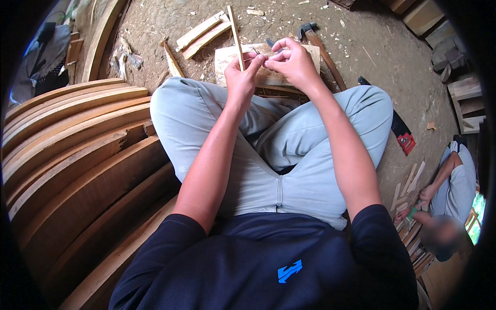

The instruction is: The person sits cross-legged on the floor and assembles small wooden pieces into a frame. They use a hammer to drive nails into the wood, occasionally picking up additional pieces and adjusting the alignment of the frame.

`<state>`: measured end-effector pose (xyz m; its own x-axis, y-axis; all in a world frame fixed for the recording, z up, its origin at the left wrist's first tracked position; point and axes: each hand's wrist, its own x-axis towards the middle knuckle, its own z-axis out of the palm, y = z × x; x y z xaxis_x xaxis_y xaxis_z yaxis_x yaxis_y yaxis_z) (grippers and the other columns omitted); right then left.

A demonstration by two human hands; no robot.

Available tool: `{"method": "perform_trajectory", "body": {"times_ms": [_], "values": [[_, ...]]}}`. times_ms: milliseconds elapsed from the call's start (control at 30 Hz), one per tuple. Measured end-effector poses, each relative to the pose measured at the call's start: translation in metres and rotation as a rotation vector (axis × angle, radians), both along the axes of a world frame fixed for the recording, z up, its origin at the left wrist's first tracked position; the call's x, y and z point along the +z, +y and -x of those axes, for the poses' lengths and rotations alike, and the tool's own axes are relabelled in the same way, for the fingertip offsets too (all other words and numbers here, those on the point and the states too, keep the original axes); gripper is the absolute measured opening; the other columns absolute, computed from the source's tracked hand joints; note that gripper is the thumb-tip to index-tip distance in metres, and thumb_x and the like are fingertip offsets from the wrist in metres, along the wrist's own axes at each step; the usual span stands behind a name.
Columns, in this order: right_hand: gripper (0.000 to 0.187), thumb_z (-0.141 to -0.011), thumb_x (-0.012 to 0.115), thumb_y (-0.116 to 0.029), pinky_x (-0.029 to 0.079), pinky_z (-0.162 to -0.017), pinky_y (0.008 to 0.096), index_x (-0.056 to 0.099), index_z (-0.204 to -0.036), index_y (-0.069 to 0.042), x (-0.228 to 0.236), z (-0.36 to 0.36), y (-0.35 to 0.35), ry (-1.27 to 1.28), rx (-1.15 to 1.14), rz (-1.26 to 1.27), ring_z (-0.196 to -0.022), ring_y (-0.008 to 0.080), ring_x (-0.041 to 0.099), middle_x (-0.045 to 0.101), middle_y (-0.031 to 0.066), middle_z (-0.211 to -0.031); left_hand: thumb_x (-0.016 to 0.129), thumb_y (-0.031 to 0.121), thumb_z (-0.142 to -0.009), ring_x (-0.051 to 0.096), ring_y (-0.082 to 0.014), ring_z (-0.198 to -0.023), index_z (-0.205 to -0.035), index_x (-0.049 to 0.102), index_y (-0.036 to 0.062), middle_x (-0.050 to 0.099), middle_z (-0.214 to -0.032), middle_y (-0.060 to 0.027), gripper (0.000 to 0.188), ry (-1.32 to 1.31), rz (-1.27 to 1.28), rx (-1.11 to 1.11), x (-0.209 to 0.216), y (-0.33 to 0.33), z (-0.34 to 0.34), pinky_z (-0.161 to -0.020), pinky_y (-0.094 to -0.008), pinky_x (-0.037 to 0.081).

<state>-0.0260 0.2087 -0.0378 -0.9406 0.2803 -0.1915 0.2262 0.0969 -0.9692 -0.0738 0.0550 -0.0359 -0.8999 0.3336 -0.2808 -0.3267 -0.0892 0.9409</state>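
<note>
My left hand (243, 77) is closed round a thin wooden stick (235, 36), which points up and away from me. My right hand (297, 64) is beside it, its fingers bent and pinched together. The fingertips of both hands meet over a wooden block (268, 77); whatever small thing is between them is too small to make out. A dark, blade-like tip (270, 42) shows just past my right fingers; I cannot tell if that hand holds it. To the right of the block lies a hammer (323, 51) with a wooden handle and dark head.
Long wooden boards (67, 150) are stacked at my left. Split wood pieces (204, 33) and shavings lie on the dirt floor ahead. A saw (403, 137) with a red part rests by my right knee. Another person (449, 196) sits at far right beside thin wood strips (408, 186).
</note>
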Motion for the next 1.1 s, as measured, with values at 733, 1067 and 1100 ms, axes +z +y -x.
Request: {"method": "perform_trajectory", "body": {"times_ms": [733, 1067, 1100], "values": [[0.027, -0.086, 0.072, -0.006, 0.051, -0.087, 0.0493, 0.06, -0.109, 0.0, 0.045, -0.092, -0.021, -0.222, -0.166, -0.67, -0.102, 0.0449, 0.062, 0.063, 0.0248, -0.106, 0.072, 0.01, -0.094, 0.068, -0.0164, -0.096, -0.109, 0.062, -0.0047, 0.073, -0.102, -0.0134, 0.023, 0.19, -0.033, 0.519, -0.008, -0.017, 0.025, -0.085, -0.028, 0.052], [0.019, -0.088, 0.072, -0.014, 0.053, -0.081, 0.0513, 0.067, -0.1, 0.0, 0.023, -0.101, -0.053, -0.306, -0.218, -0.699, -0.093, 0.0441, 0.066, 0.068, 0.0231, -0.097, 0.071, 0.009, -0.094, 0.069, -0.0163, -0.093, -0.113, 0.061, -0.0061, 0.073, -0.1, -0.0134, 0.027, 0.213, -0.043, 0.56, -0.003, -0.021, 0.03, -0.084, -0.027, 0.051], [0.019, -0.088, 0.072, -0.014, 0.053, -0.081, 0.051, 0.066, -0.096, 0.001, 0.024, -0.099, -0.046, -0.359, -0.236, -0.726, -0.092, 0.0445, 0.066, 0.068, 0.024, -0.095, 0.071, 0.009, -0.094, 0.069, -0.0161, -0.093, -0.113, 0.061, -0.0061, 0.073, -0.1, -0.0134, 0.027, 0.208, -0.045, 0.568, -0.004, -0.021, 0.031, -0.083, -0.0268, 0.051]]}}
